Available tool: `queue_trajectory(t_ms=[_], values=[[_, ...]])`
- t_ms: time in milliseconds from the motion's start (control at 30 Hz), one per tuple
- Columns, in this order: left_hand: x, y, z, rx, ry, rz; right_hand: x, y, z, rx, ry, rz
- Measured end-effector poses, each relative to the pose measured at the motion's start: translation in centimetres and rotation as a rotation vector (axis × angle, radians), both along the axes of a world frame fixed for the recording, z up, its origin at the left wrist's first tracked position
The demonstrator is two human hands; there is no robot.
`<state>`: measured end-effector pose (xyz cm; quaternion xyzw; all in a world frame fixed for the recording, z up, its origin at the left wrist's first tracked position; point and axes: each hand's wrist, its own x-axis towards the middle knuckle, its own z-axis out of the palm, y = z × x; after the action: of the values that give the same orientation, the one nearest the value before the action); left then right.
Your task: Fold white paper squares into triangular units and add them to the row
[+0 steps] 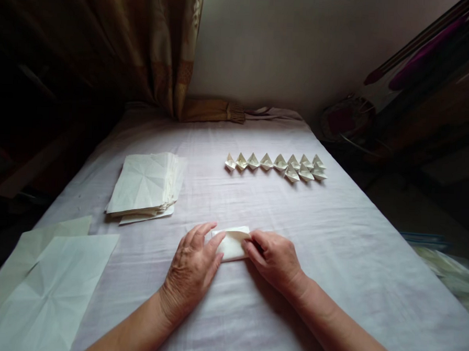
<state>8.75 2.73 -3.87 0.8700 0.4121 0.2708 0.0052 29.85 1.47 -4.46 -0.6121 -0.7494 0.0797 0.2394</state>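
Observation:
A small folded piece of white paper [232,243] lies on the cloth-covered table [333,238] in front of me. My left hand [192,270] rests flat on the cloth with its fingers stretched out, the fingertips pressing the paper's left end. My right hand [273,258] has its fingers curled and pinched on the paper's right edge. Farther back, a row of several small folded paper boats [276,165] stands on the cloth.
A stack of creased white sheets [147,184] lies at the left. Two larger creased sheets [51,286] lie at the near left corner. A curtain [166,46] hangs behind the table. Dark furniture and clutter [419,101] stand at the right.

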Motion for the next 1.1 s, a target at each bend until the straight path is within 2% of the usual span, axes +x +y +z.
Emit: queue_trajectory(t_ms=[133,200,367,1100], values=[[0.7,-1.1,-0.1,0.011,0.123,-0.187,-0.2,0.1,-0.2,0.107,-0.036,0.017],[0.9,-1.6,-0.3,-0.013,0.166,-0.214,-0.3,0.1,-0.2,0.124,-0.034,0.032],[0.7,-1.9,-0.6,-0.049,0.216,-0.187,-0.5,0.2,-0.1,0.115,-0.017,0.039],[0.8,-1.9,-0.6,-0.091,0.211,-0.185,-0.6,0.3,-0.1,0.092,-0.037,0.015]])
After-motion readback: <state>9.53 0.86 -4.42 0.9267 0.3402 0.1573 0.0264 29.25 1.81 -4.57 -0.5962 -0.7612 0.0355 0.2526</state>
